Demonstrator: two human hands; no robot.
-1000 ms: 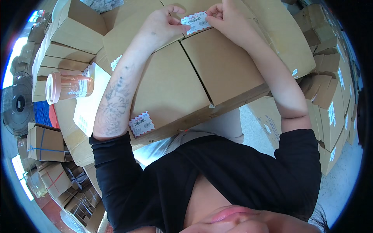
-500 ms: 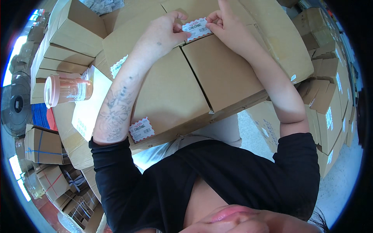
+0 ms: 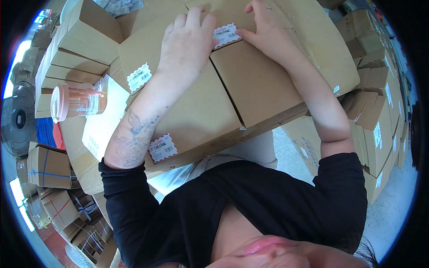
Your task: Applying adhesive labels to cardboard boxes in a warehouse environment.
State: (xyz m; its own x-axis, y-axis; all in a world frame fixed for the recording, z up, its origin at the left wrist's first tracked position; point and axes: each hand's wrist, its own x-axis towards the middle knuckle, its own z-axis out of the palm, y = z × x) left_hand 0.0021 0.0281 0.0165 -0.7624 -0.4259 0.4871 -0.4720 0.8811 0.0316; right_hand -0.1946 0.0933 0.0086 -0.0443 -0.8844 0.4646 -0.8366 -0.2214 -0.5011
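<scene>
A small white label (image 3: 226, 34) with a red-striped border lies flat on a brown cardboard box (image 3: 234, 12), near that box's front left corner. My left hand (image 3: 187, 47) rests palm down with its fingers spread, the thumb at the label's left edge. At the label's right edge is the thumb of my right hand (image 3: 263, 33), whose other fingers are raised and apart. Closer to my body sit a left box (image 3: 196, 105) and a right box (image 3: 254, 78), with a dark gap between them. Similar labels show beside my left forearm: a far label (image 3: 139, 77) and a near label (image 3: 162, 148).
A pink-lidded cup (image 3: 80, 103) lies on its side by a white sheet (image 3: 105, 116) at left. Folded cartons (image 3: 82, 44) stand behind it. Stacked cartons (image 3: 380, 116) rise at right, and a black fan (image 3: 20, 118) stands far left.
My left hand has turned palm down and spread its fingers, uncovering more of the far left label. The fingers of my right hand have lifted off the middle label, leaving its thumb there.
</scene>
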